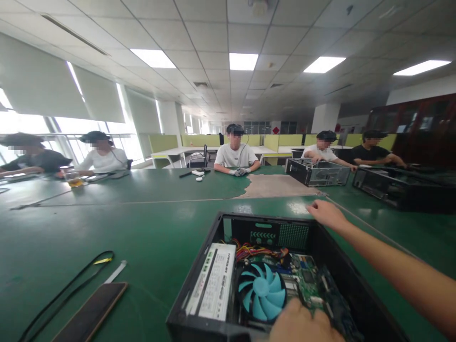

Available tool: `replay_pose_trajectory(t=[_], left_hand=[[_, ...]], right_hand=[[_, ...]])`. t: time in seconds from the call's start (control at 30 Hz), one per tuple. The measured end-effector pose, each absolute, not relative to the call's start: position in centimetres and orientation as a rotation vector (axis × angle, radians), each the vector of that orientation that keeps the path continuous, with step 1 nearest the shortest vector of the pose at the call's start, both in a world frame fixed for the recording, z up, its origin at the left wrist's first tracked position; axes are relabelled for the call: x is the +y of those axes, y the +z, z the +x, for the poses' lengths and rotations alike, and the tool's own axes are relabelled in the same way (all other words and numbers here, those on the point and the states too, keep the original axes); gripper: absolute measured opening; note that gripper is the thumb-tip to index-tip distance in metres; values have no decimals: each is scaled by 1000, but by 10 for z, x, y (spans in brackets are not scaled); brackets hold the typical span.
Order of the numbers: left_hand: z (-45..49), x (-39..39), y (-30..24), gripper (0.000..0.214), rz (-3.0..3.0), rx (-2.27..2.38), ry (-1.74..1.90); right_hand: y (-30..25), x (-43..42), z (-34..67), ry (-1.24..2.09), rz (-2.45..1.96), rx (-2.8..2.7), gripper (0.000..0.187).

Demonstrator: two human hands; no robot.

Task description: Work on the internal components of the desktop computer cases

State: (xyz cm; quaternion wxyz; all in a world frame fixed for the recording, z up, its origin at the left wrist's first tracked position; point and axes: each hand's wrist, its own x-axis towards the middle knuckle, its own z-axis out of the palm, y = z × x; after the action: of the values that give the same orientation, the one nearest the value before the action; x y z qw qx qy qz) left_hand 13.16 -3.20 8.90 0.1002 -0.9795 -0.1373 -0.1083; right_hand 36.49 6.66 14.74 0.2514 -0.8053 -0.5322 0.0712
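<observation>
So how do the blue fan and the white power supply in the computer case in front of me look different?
The fan is round, while the power supply is boxy. The fan has blue blades inside a dark ring; the power supply shows a white face with printing on it. Both sit inside the black computer case, side by side.

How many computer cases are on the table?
3: the near case with the blue fan inside, the metal-sided case across the table toward the right, and the black case at the far right.
</observation>
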Motion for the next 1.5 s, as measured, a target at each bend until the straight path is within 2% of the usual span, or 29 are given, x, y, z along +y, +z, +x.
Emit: replay_pose_trajectory(t=[0.07, 0.13, 0.2, 0.27, 0.37, 0.47, 0.6, 0.67, 0.77, 0.87, 0.97, 1.07, 1.17, 1.27, 1.43, 1.5], left_hand=[[126, 1, 129, 27, -2962, -599, -21], [125, 38, 158, 31, -2946, -751, 324], [132, 74, 166, 26, -2933, -716, 801], [143, 102, 154, 33, -2982, -644, 1150], [153, 128, 124, 38, -3169, -579, 1193], [151, 140, 108, 29, -3319, -638, 1208], [152, 143, 110, 5, -3271, -759, 1669], [154, 140, 113, 11, -3134, -730, 1601], [155, 137, 112, 6, -2949, -729, 1203], [153, 136, 104, 22, -2876, -766, 1043], [154, 136, 93, 27, -2911, -776, 1019], [156, 134, 89, 20, -2927, -739, 1041], [155, 131, 96, 16, -2939, -695, 1047], [152, 127, 106, 20, -2964, -644, 967], [154, 123, 109, 23, -2959, -674, 946], [156, 122, 109, 24, -2950, -686, 977]], right_hand=[[157, 63, 336, -4, -2188, -1781, 32], [151, 55, 302, -58, -2110, -2285, 32], [131, 50, 274, 24, -2018, -2693, 28], [106, 53, 259, 47, -1987, -2923, 28], [81, 62, 261, -28, -1937, -3063, 30], [77, 69, 275, -188, -2045, -3001, 22], [87, 71, 284, -290, -2235, -2838, 23], [88, 72, 281, -283, -2227, -2788, 23], [84, 75, 272, -146, -2111, -2790, 28], [74, 80, 263, -7, -2038, -2880, 29], [68, 84, 260, 14, -2040, -2926, 28], [69, 82, 260, -9, -2035, -2933, 24], [74, 77, 263, -91, -1995, -2964, 20], [78, 74, 275, -137, -1991, -2902, 22], [77, 71, 296, 166, -1938, -2868, 26], [77, 71, 295, 187, -1930, -2896, 29]])
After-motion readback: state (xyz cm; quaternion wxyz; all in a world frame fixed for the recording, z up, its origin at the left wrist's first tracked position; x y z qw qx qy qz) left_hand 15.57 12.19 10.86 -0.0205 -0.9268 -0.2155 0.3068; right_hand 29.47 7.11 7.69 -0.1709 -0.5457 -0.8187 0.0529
